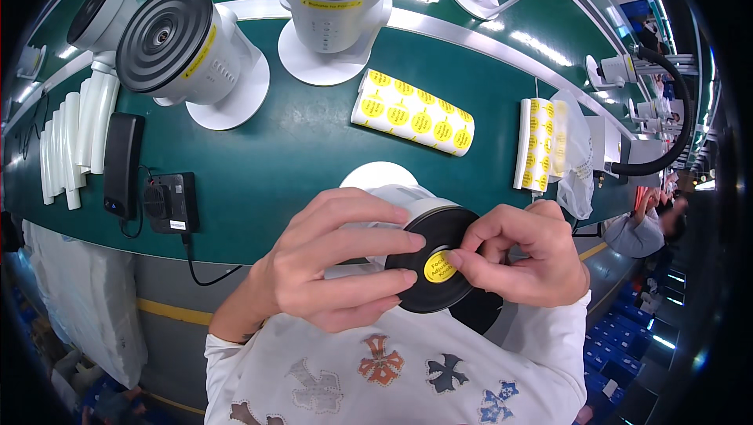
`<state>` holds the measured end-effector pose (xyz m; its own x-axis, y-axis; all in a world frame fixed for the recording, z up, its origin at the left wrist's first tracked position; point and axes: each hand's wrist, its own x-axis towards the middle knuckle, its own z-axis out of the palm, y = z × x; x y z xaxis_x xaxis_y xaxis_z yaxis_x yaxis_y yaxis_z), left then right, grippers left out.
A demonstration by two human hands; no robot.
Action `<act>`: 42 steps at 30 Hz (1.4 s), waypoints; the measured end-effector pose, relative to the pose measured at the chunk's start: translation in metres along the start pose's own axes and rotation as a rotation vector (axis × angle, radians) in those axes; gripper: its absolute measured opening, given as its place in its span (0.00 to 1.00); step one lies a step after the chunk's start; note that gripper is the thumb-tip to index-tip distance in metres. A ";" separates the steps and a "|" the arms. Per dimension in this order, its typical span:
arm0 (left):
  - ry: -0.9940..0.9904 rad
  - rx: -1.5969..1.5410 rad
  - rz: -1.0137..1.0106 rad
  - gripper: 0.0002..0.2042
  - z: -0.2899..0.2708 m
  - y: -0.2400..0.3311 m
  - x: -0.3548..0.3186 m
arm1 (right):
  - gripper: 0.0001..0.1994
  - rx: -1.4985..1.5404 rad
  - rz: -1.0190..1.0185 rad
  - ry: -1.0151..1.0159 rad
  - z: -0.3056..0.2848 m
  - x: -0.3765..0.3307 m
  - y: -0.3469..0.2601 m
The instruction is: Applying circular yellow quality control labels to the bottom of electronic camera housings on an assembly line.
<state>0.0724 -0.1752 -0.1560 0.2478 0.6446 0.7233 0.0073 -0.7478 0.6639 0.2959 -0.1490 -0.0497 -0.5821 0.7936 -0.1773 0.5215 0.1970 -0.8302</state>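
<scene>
Head view: the white cylindrical device [383, 177] is at the near edge of the green worktop [290, 162], its black disc [445, 230] tilted toward the person, presumably to expose its centre. Left hand [325, 260]: fingers spread across the disc, apparently steadying it; thumb hidden, so whether its grip is clasped cannot be told. Right hand [524, 254]: thumb tip touching the edge of the yellow round sticker [438, 266] at disc centre; whether its grip pinches cannot be told. A sticker roll [413, 114] lies just beyond, likely for easy reach.

A grey, yellow-striped floor [176, 282] runs below the green table [271, 182].
</scene>
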 end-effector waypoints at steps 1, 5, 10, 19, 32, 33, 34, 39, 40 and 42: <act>0.000 0.001 0.000 0.07 0.000 0.000 0.000 | 0.06 0.000 0.000 0.000 0.000 0.000 0.000; -0.014 0.014 0.004 0.09 0.000 0.000 0.000 | 0.06 0.006 0.004 -0.003 0.000 0.000 0.001; -0.033 0.016 0.002 0.11 -0.001 0.000 0.000 | 0.06 0.010 0.006 -0.003 0.000 0.000 0.000; -0.065 0.051 0.017 0.11 0.000 0.001 0.001 | 0.06 0.005 0.007 -0.006 -0.002 0.001 0.001; -0.181 0.357 0.133 0.16 -0.002 0.006 0.010 | 0.18 -0.096 0.104 0.166 -0.008 -0.001 -0.003; -0.180 0.352 0.142 0.16 0.001 0.005 0.013 | 0.19 -0.011 0.092 0.156 -0.010 0.000 0.007; -0.223 0.392 0.155 0.17 0.002 0.008 0.016 | 0.19 -0.014 0.090 0.160 -0.009 0.002 0.014; -0.339 0.516 0.207 0.19 0.007 0.010 0.028 | 0.17 0.355 0.063 0.065 -0.004 0.004 0.035; -0.325 0.528 0.216 0.19 0.008 0.009 0.026 | 0.18 0.397 0.052 0.060 -0.003 0.004 0.037; -0.313 0.546 0.226 0.20 0.010 0.008 0.024 | 0.18 0.459 0.084 0.070 -0.001 0.003 0.038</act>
<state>0.0884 -0.1670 -0.1356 0.5693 0.4474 0.6898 0.3908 -0.8854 0.2517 0.3144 -0.1392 -0.0811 -0.4979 0.8360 -0.2307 0.2259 -0.1318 -0.9652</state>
